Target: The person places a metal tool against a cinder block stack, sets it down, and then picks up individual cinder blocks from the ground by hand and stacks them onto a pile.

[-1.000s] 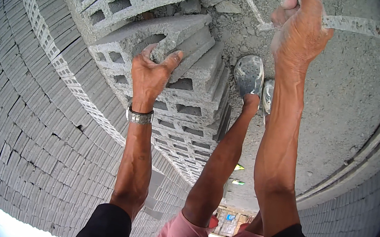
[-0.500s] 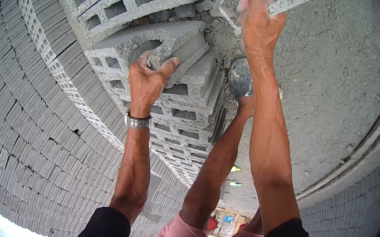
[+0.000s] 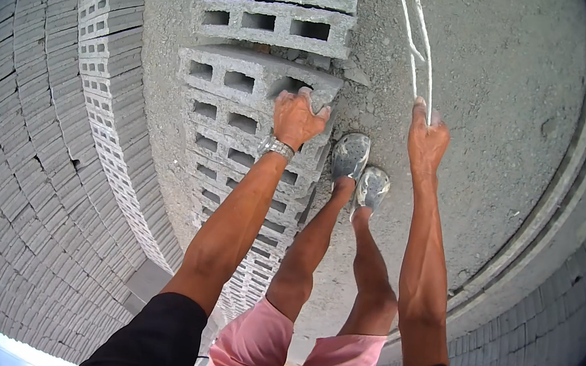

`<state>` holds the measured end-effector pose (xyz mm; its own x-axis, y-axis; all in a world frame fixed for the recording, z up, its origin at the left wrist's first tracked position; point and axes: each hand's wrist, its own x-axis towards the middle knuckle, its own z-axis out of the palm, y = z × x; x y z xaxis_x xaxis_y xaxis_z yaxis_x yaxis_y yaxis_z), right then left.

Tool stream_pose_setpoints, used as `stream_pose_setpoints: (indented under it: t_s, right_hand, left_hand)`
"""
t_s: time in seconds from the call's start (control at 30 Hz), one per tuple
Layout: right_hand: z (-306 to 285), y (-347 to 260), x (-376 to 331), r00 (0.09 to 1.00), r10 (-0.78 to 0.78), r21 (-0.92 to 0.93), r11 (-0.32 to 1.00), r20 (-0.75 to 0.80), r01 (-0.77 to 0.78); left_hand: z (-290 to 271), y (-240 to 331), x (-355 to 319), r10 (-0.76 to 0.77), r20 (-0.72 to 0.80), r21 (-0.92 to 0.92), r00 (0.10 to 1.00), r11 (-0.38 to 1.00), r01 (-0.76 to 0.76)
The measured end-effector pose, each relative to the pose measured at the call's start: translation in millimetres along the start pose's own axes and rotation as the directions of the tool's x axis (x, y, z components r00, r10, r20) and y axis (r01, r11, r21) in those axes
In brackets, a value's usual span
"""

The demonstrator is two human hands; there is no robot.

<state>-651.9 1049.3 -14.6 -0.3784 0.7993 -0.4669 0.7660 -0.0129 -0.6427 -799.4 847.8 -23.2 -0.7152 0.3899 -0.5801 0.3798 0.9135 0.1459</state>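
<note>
Left hand (image 3: 298,118) hooks its fingers into a hollow grey block (image 3: 254,82) at centre frame for purchase, right hand (image 3: 427,138) pinching a white string (image 3: 416,44).

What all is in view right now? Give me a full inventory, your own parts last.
hollow concrete blocks: one long row, too many to count, grey, running down the centre-left
block wall: one, grey, along the left
white string: thin lines, white, over the ground at upper right
ground: grey, gritty, right of the row
wristwatch: one, silver, left wrist
shoes: two, grey, beside the row
shorts: pink, bottom centre
left hand: gripping a block's edge
right hand: pinching the string
</note>
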Motion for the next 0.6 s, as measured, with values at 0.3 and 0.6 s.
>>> stream_pose_setpoints:
  t_s: [0.3,0.6]
  right_hand:
    - [-7.3,-141.3,-17.9,0.868,-0.364,-0.236,0.860,0.338,0.453]
    - [-92.1,-87.7,-103.8,0.813,-0.239,-0.136,0.923,0.531,0.360]
  left_hand:
    - [-58.9,-21.7,-117.1,-0.120,-0.298,-0.489,0.947,0.871,-0.044]
    - [-17.8,-109.3,-351.6,-0.533,0.019,-0.545,0.846,0.704,0.455]
